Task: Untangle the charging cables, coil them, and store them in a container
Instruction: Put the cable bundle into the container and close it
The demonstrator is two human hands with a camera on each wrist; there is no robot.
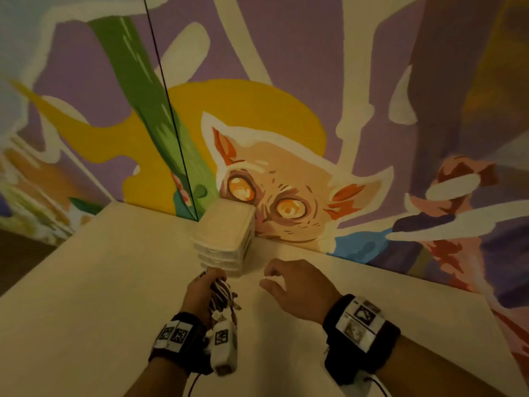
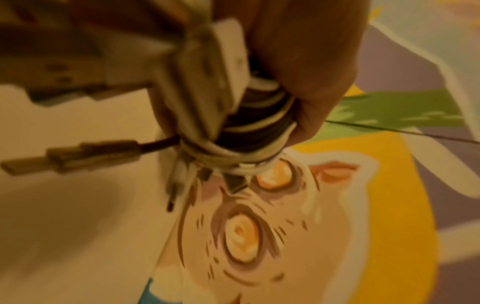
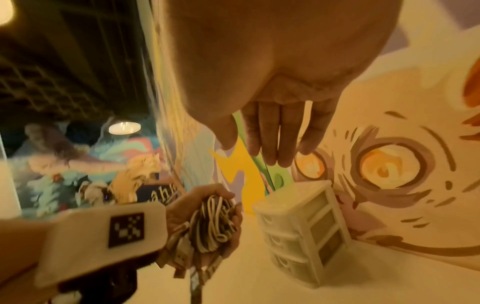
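Observation:
My left hand (image 1: pixel 204 290) grips a coiled bundle of white and dark charging cables (image 1: pixel 221 295), with plug ends hanging below it. The left wrist view shows the cable bundle (image 2: pixel 249 127) wrapped in my fist (image 2: pixel 306 67) and a USB plug (image 2: pixel 78 156) sticking out sideways. In the right wrist view the same bundle (image 3: pixel 215 222) fills the left hand (image 3: pixel 197 197). A small cream drawer unit (image 1: pixel 226 239) with three drawers stands against the wall; the drawer unit (image 3: pixel 298 226) sits just beyond both hands. My right hand (image 1: pixel 286 279) hovers empty beside it, its fingers (image 3: pixel 275 135) relaxed and straight.
The white table (image 1: pixel 114 282) meets a painted mural wall (image 1: pixel 286 181) with a wide-eyed animal. A thin black line (image 1: pixel 169 110) runs down the wall to the table's back edge. The table's left edge (image 1: pixel 43 265) drops off to a dark floor.

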